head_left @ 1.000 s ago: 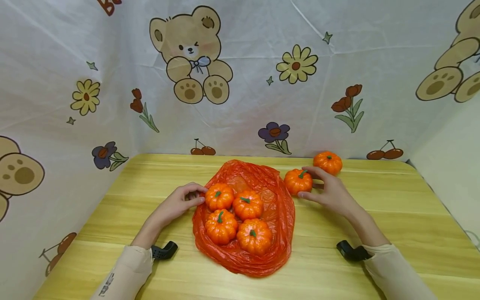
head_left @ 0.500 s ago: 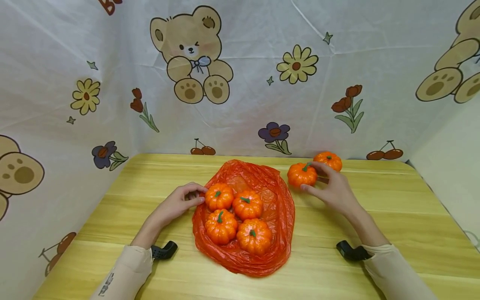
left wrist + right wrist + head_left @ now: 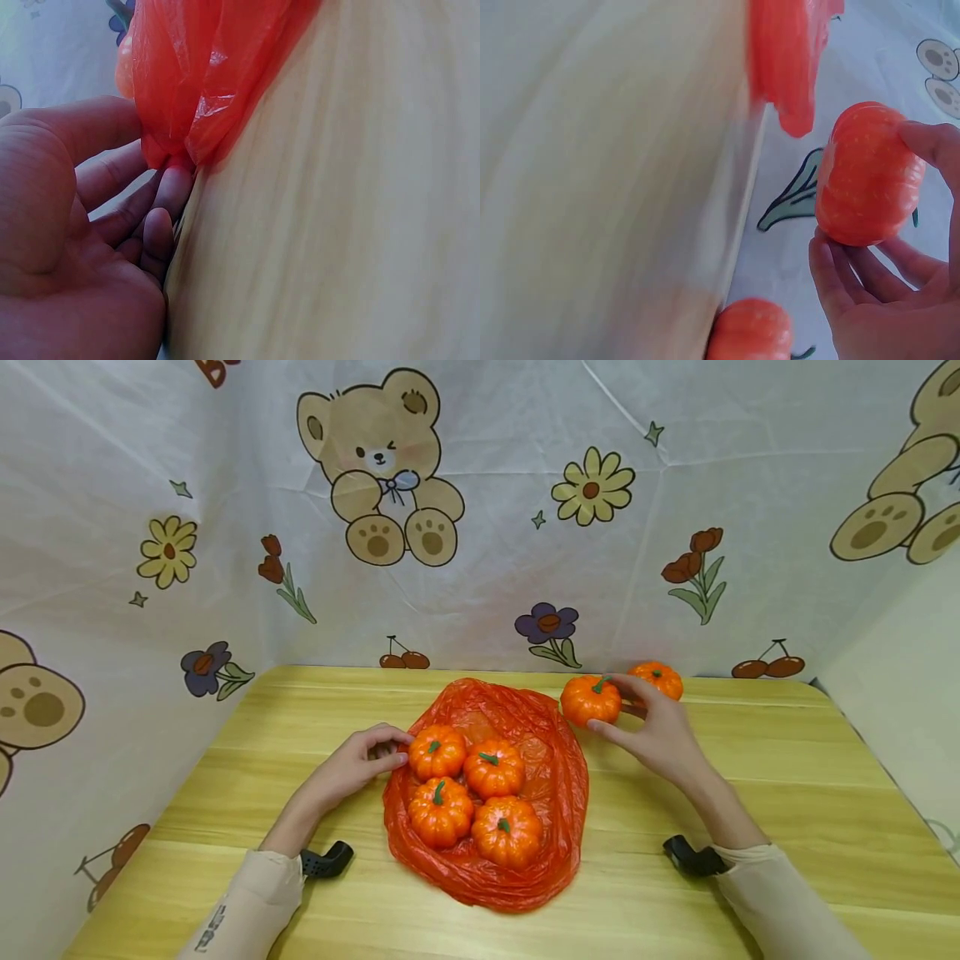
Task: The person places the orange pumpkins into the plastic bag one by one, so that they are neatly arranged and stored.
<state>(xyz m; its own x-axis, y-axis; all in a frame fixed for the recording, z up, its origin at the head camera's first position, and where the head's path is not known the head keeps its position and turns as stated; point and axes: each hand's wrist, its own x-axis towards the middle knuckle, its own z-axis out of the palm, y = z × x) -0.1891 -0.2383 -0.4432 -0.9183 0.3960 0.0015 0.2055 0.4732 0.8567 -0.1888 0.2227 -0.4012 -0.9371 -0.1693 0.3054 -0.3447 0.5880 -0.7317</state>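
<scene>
Lying open on the wooden table, a red plastic bag (image 3: 483,897) has several small orange pumpkins with green stems in it, one of them the front right pumpkin (image 3: 506,833). My left hand (image 3: 366,764) pinches the bag's left edge; in the left wrist view the thumb and fingers meet the thin red film (image 3: 214,82). Beyond the bag's back right edge, my right hand (image 3: 660,727) grips a small pumpkin (image 3: 588,702) between thumb and fingers. In the right wrist view this held pumpkin (image 3: 866,176) appears raised above the table.
Another small pumpkin (image 3: 658,680) stands at the table's back edge, partly behind the right hand. A white cloth (image 3: 495,585) printed with bears and flowers hangs behind the wooden table (image 3: 787,793). Each wrist carries a black device, such as the left wrist device (image 3: 327,860).
My right hand has lifted the pumpkin from beside the bag, first up and rightward, then left toward the bag's back right edge. The left hand stays at the bag's edge.
</scene>
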